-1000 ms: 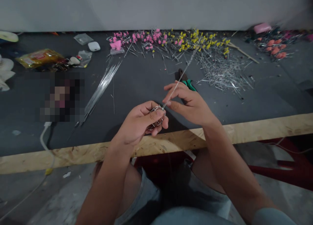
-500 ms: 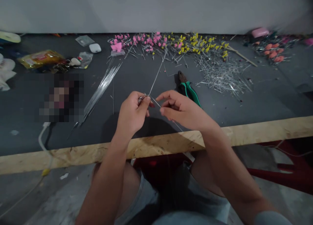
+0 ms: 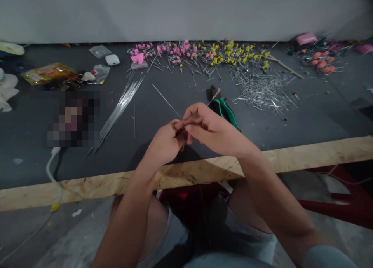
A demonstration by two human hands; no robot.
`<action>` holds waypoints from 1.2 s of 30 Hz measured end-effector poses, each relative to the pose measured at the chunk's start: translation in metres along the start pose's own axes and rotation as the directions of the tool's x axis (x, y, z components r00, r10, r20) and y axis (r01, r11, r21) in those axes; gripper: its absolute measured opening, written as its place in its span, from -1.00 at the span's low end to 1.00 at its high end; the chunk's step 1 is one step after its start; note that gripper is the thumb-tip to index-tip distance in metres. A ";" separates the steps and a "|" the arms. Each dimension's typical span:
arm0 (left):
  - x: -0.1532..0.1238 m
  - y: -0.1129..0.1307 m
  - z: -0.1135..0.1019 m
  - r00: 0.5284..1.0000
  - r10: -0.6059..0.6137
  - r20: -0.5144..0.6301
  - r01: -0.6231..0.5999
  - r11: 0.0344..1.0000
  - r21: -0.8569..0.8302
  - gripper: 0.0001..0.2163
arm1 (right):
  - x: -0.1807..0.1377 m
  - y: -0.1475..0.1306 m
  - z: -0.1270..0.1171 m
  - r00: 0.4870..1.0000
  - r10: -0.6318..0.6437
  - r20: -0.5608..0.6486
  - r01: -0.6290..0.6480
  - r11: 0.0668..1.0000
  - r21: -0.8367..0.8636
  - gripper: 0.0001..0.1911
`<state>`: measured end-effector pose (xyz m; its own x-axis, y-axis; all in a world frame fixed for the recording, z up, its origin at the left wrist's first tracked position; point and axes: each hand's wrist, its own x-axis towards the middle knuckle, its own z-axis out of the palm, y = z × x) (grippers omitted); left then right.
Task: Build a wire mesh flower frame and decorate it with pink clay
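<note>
My left hand [image 3: 164,142] is closed in a pinch on a thin silver wire [image 3: 166,100], whose free length sticks out up and to the left. My right hand [image 3: 217,131] meets it at the fingertips, fingers curled around the same spot, so the point where the wire is gripped is hidden. A second thin silver end [image 3: 214,96] pokes out beyond the right hand's knuckles, over the head of the pliers. Those pliers [image 3: 229,113], with green and black handles, lie on the table just behind my right hand.
Straight wires [image 3: 122,106] lie bundled at left. Pink-tipped wire stems [image 3: 177,50], yellow-tipped stems [image 3: 233,54] and a heap of bare wire pieces [image 3: 266,91] line the back. Orange-tipped stems [image 3: 323,62] sit at far right. The wooden table edge [image 3: 101,186] runs in front.
My hands have come together, the right fingers closing over the left fingertips. The wire that pointed up and right now tilts right over the pliers, while another length points up and left.
</note>
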<state>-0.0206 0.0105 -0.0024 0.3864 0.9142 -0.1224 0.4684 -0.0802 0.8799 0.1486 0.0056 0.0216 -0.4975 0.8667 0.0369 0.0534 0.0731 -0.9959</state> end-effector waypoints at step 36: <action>-0.021 0.015 -0.012 0.987 -0.040 0.158 0.114 0.863 -0.493 -0.88 | -0.011 0.015 -0.016 0.994 -0.110 0.008 0.105 0.925 -0.366 -0.86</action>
<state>-0.0316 -0.0055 0.0185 0.4875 0.8426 -0.2287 0.0567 0.2308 0.9713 0.1688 0.0046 0.0080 -0.5070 0.8495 0.1458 0.3140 0.3396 -0.8866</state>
